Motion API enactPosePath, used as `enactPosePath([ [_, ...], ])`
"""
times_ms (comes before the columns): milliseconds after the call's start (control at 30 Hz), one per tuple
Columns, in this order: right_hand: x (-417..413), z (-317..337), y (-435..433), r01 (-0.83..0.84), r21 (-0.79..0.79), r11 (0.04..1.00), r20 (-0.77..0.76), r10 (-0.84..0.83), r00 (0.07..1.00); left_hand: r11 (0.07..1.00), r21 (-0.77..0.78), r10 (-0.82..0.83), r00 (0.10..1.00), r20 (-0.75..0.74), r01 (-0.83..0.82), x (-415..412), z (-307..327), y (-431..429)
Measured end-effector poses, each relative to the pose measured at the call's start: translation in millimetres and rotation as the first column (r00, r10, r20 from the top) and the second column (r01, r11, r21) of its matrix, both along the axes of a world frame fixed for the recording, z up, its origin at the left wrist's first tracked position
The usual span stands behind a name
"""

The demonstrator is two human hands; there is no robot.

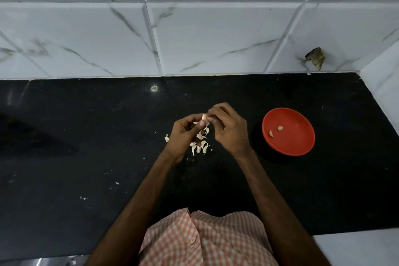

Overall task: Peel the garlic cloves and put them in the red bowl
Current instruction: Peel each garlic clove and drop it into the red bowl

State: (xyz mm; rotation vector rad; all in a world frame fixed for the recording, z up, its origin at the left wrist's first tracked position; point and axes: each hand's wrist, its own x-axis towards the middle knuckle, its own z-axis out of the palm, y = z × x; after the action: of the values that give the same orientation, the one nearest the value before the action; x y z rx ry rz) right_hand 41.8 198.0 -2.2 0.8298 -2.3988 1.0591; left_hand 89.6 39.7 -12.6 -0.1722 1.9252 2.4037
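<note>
My left hand (183,134) and my right hand (228,127) meet above the black counter, both pinching one pale garlic clove (204,117) between their fingertips. Under and between the hands lies a small heap of garlic cloves and papery skins (201,143); the left hand hides part of it. To the right stands the red bowl (300,142), with two peeled cloves (275,131) lying in its left half.
The black counter (86,147) ends at a white marble-tiled wall (194,28) behind and a white side wall (384,88) at right. A loose skin (166,138) lies left of the heap. Small scraps dot the counter. My checked shirt (205,239) fills the bottom.
</note>
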Motion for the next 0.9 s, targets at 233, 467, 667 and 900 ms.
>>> enactPosePath([
  [233, 0.4, 0.4, -0.6, -0.106, -0.083, 0.991, 0.074, 0.113, 0.991, 0.996, 0.088, 0.029, 1.000, 0.010, -0.030, 0.5, -0.3, -0.4],
  [467, -2.8, 7.6, 1.5, -0.089, -0.202, 0.975, 0.171, 0.125, 0.977, 0.993, 0.016, 0.115, 0.993, -0.038, -0.114, -2.6, 0.7, -4.2],
  [667, -5.4, 9.7, -3.8, -0.140, -0.206, 0.968, 0.296, 0.198, 0.934, 0.996, -0.037, 0.077, 0.996, -0.049, -0.079, -1.6, -0.6, -3.4],
  [900, -14.4, 16.1, 0.9, -0.300, -0.047, 0.953, 0.483, 0.285, 0.828, 0.998, 0.059, -0.037, 0.998, 0.041, 0.034, 1.4, -3.2, -4.1],
])
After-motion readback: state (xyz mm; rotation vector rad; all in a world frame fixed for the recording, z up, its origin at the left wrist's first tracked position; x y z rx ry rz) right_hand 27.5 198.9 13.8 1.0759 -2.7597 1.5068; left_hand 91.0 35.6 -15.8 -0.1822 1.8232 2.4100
